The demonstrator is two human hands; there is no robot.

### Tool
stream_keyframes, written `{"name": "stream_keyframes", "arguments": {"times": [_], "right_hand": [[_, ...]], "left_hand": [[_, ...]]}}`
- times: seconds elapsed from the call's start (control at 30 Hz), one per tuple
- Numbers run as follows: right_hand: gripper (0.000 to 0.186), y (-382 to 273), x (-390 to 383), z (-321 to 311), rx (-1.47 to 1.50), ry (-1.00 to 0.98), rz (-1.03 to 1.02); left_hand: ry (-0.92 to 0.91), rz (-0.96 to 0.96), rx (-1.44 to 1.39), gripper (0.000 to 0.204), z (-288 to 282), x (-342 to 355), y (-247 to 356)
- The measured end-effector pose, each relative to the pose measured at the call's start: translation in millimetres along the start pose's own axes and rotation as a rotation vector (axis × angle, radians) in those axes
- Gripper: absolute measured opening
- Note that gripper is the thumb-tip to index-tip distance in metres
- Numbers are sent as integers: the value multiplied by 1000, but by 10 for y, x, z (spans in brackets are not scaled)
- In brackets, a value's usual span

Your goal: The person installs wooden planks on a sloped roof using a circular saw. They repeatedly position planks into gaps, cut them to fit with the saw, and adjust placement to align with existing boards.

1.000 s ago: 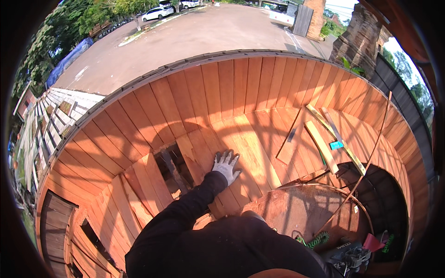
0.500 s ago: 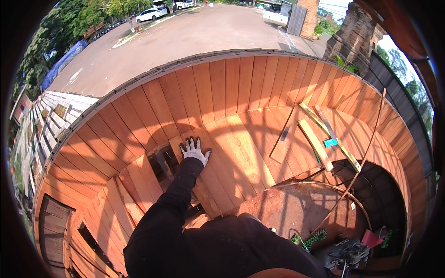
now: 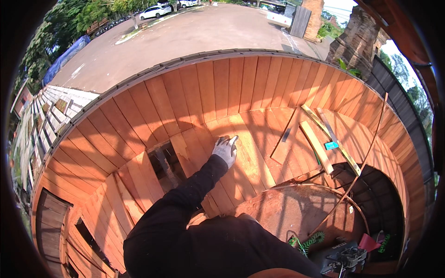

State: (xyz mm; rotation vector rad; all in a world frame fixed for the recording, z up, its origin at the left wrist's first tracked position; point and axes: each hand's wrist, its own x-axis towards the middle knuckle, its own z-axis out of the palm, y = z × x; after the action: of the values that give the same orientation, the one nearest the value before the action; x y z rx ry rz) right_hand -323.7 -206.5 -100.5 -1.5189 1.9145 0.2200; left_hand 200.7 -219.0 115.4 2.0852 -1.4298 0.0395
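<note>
My left hand [image 3: 225, 150], in a pale glove with dark fingertips, is over the sunlit wooden boards [image 3: 243, 160] of the curved bench. Its fingers are curled in, with the thumb beside them; whether they hold something small is hidden. Left of the hand, a narrow plank [image 3: 183, 157] lies beside a dark gap [image 3: 164, 162] that shows the frame underneath. My right hand is out of sight.
At right lie a pale batten [image 3: 316, 147], a yellowish strip [image 3: 345, 152] and a small turquoise object [image 3: 331, 146]. A thin bent rod [image 3: 373, 134] crosses there. Below are a green coiled hose [image 3: 315, 238] and a dark machine [image 3: 345, 257]. A plank wall [image 3: 222, 88] curves behind.
My left hand has lifted from its flat, spread position on the plank by the gap. It has moved right across the boards, and its fingers have curled in.
</note>
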Motion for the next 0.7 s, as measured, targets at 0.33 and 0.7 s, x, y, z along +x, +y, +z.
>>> {"name": "stream_keyframes", "arguments": {"times": [0.33,0.7], "right_hand": [[49,558,-191,-134,29,109,-67],[55,-1612,-1478,-2439,175,16,-759]], "left_hand": [[385,-501,117,72,-666,-541,-1416],[357,-705,-185,83,-408,-1579,-1023]]}}
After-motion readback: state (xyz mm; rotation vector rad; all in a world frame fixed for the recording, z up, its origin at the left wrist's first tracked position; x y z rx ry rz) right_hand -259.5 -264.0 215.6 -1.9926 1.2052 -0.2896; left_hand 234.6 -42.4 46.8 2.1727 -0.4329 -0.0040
